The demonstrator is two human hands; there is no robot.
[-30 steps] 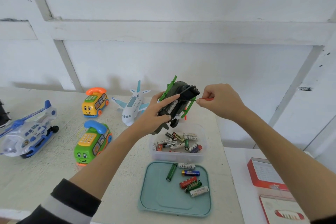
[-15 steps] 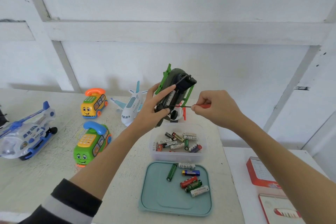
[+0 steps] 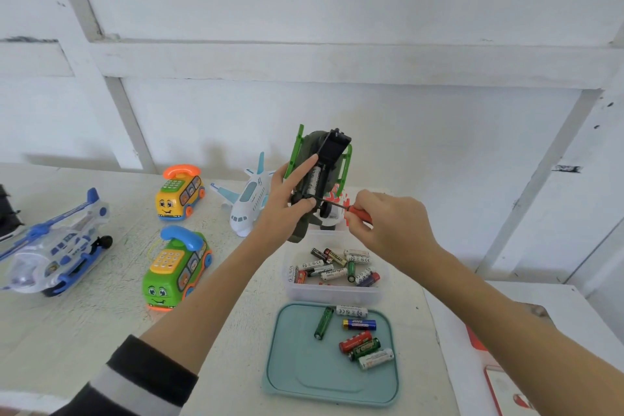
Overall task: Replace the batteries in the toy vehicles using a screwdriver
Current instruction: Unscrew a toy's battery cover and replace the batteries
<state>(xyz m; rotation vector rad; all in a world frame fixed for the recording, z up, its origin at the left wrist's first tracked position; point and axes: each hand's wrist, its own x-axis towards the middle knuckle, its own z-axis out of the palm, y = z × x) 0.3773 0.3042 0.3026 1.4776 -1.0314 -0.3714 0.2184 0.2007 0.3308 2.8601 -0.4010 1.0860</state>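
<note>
While the left hand (image 3: 282, 203) grips a dark green toy helicopter (image 3: 319, 176) upright above a clear battery tub (image 3: 336, 275), the right hand (image 3: 385, 223) pinches a red-handled screwdriver (image 3: 341, 207), its tip at the toy's open battery bay. Below both hands, loose batteries (image 3: 358, 336) lie on a teal lid (image 3: 293, 368).

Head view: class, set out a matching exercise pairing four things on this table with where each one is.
Things:
1. green toy helicopter
2. screwdriver
3. blue and gold battery
4. yellow phone bus

Places:
A. on the teal lid
B. in the right hand
C. held up by the left hand
D. behind the green phone bus

Pairs: 1-C, 2-B, 3-A, 4-D
</note>
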